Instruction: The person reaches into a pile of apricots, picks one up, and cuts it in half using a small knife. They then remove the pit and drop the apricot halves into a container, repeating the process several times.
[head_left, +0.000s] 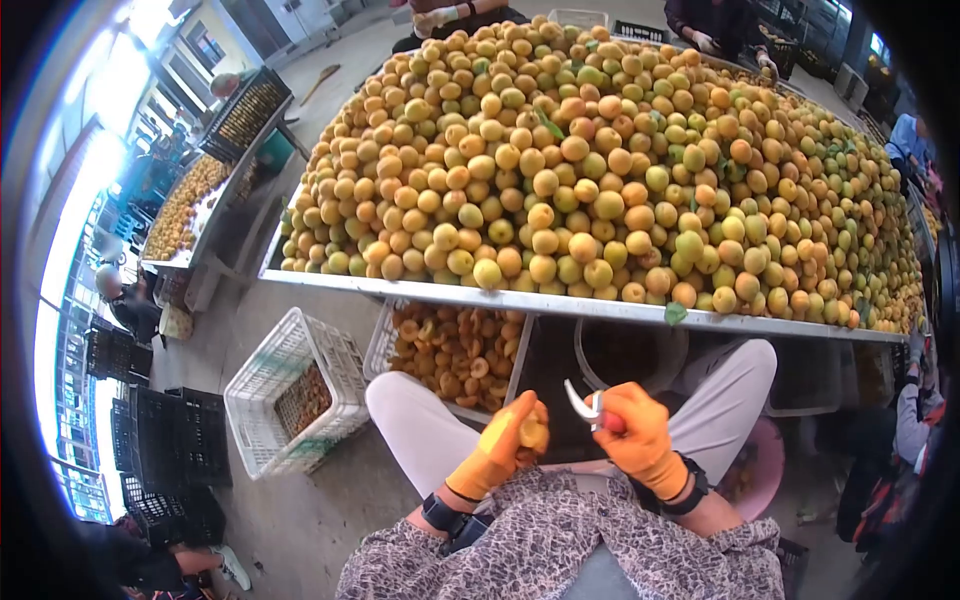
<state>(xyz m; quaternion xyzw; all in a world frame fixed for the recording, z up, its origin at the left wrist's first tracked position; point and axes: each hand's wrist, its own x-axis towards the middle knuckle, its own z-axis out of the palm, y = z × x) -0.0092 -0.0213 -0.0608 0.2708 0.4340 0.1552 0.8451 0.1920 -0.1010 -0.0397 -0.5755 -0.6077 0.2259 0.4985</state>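
Note:
My left hand (502, 447), in an orange glove, is closed around an apricot (534, 430), most of which the fingers hide. My right hand (640, 432), gloved the same way, grips a small curved knife (578, 402) by its red handle. Its hooked blade points up and left, apart from the fruit. Both hands are above my lap, in front of the table edge. Beyond them rises a big heap of whole apricots (560, 190) on a metal-rimmed table (480, 297). Halved apricots (455, 350) fill a crate below that edge.
Left of my knees stands a white plastic crate (262, 372) with apricot pits (303, 400) inside. A pink basin (765, 465) is beside my right leg. Black crates (175, 440) are stacked at the far left. Other people work across the table and at the right.

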